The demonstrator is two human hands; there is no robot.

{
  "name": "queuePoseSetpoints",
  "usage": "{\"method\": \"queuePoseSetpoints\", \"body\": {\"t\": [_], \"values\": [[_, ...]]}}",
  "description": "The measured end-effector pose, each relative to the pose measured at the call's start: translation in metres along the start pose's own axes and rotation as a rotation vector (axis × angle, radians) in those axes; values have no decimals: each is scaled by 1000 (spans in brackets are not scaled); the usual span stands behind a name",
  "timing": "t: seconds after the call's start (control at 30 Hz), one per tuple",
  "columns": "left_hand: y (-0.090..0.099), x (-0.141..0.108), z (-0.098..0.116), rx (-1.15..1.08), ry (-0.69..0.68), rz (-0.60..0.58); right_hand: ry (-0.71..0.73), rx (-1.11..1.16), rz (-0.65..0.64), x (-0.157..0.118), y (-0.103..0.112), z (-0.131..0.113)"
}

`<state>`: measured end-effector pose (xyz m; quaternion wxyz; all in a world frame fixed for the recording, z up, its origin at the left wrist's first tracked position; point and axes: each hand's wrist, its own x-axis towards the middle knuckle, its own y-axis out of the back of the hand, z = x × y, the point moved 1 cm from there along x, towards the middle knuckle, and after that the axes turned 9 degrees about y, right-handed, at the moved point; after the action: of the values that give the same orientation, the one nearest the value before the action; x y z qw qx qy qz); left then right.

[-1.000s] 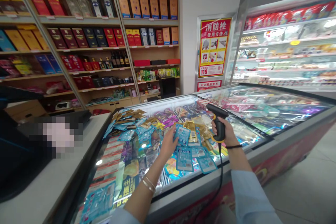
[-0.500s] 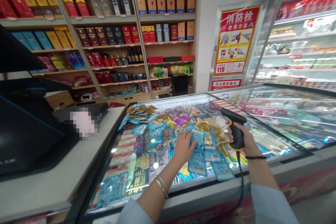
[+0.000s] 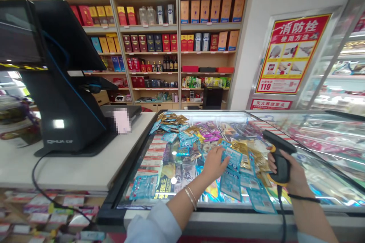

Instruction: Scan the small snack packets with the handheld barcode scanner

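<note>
In my right hand (image 3: 293, 171) is a black and yellow handheld barcode scanner (image 3: 281, 165), its head toward the upper left and its cord hanging down. The fingers of my left hand (image 3: 213, 165) are at the left edge of a blue snack packet (image 3: 234, 158), with the thumb over its face. More blue packets (image 3: 259, 199) lie overlapping below it on the freezer's glass top. Gold packets (image 3: 242, 150) lie between my two hands. Part of the grip on the blue packet is hidden behind my left fingers.
A pile of blue and gold packets (image 3: 171, 123) lies at the glass's far left. More blue packets (image 3: 144, 186) sit near the front left corner. A black checkout terminal (image 3: 76, 121) stands on the white counter (image 3: 134, 140) to the left. Shelves (image 3: 211, 26) of boxes line the back wall.
The view has swung left and up, showing more of the terminal and counter. My left hand stays at the blue packet, and my right hand still holds the scanner.
</note>
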<state>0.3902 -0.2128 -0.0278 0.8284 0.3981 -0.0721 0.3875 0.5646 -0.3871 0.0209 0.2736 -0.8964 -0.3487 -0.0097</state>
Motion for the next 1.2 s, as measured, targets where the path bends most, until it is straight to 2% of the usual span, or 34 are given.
{"method": "queuePoseSetpoints", "body": {"t": [0.07, 0.13, 0.2, 0.27, 0.33, 0.43, 0.53, 0.6, 0.67, 0.8, 1.0, 1.2], "values": [[7, 2, 1, -36, -22, 27, 13, -1, -40, -8, -14, -4], [23, 7, 0, -67, -44, 72, 27, -11, -92, -15, -31, -10], [50, 13, -4, -94, -50, 144, 46, -27, -160, -22, -50, -15], [86, 17, -15, -111, -42, 245, 66, -35, -232, -26, -69, -18], [126, 16, -34, -103, -16, 374, 101, -34, -298, -28, -90, -17], [180, 5, -73, -54, 78, 521, 134, 31, -368, -28, -124, -3], [211, -5, -111, 55, 269, 589, 107, 77, -432, -27, -160, 26], [216, -5, -129, 180, 398, 553, 49, 84, -480, -26, -180, 51], [212, -2, -141, 336, 504, 488, -14, 77, -525, -25, -196, 77], [196, 9, -151, 603, 603, 365, -84, 107, -527, -23, -206, 113], [188, 14, -156, 793, 696, 297, -132, 61, -571, -25, -200, 126], [186, 17, -158, 754, 725, 296, -100, 75, -545, -23, -196, 127]]}}
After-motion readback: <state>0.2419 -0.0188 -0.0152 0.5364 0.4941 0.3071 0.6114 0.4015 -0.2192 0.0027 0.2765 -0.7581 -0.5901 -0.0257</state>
